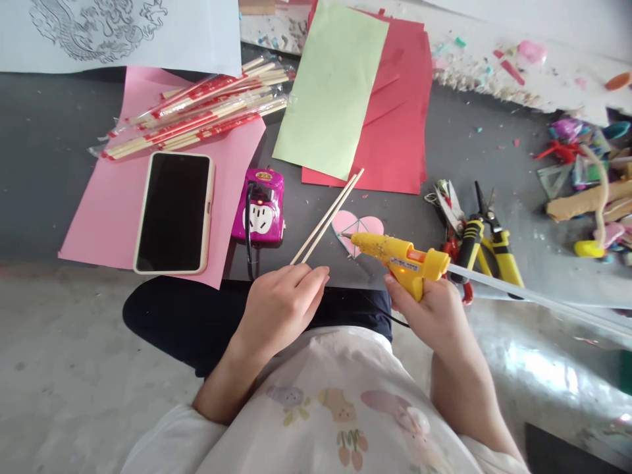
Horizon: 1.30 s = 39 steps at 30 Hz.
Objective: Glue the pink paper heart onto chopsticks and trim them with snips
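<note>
My right hand [437, 309] is wrapped round the handle of a yellow hot glue gun [395, 253]. A long clear glue stick [494, 282] sticks out of its back, and a small orange light glows on its side. The nozzle points left, over a pink paper heart [348, 224] crossed with thin green lines. At the desk's front edge my left hand [284, 303] is closed at the lower ends of a pair of wooden chopsticks [328, 217]. Their upper tips reach toward the red paper; the held ends are hidden by my fingers.
A magenta power socket [259, 214] with a black plug stands left of the chopsticks. Further left, a phone [174, 214] and wrapped chopsticks [197, 112] rest on pink paper [99, 204]. Green paper [330, 85] overlaps red sheets [399, 131]. Pliers [498, 237] and scissors [449, 207] lie right.
</note>
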Tool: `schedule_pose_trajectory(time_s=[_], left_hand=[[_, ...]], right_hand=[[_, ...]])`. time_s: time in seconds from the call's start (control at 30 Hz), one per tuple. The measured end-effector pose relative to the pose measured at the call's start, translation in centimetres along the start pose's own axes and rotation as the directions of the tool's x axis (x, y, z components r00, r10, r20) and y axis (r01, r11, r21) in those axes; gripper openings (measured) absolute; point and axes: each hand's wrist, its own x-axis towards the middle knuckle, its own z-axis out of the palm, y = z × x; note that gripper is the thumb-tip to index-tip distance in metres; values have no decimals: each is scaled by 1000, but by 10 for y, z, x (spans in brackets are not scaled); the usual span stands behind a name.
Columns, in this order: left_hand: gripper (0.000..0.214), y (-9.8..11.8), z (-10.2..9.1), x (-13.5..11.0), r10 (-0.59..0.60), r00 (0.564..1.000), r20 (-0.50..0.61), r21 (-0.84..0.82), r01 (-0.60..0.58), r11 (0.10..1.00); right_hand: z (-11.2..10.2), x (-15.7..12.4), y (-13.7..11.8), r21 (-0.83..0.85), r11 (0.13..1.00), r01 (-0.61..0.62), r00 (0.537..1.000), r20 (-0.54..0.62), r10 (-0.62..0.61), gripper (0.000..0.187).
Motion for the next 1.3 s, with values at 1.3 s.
schedule_pose_trajectory(time_s=[1.3], left_hand=[[15, 1, 1, 0, 0, 1000, 17, 13, 0, 1000]], right_hand=[[1, -1, 4, 137, 989, -45, 998, -28, 50, 41]])
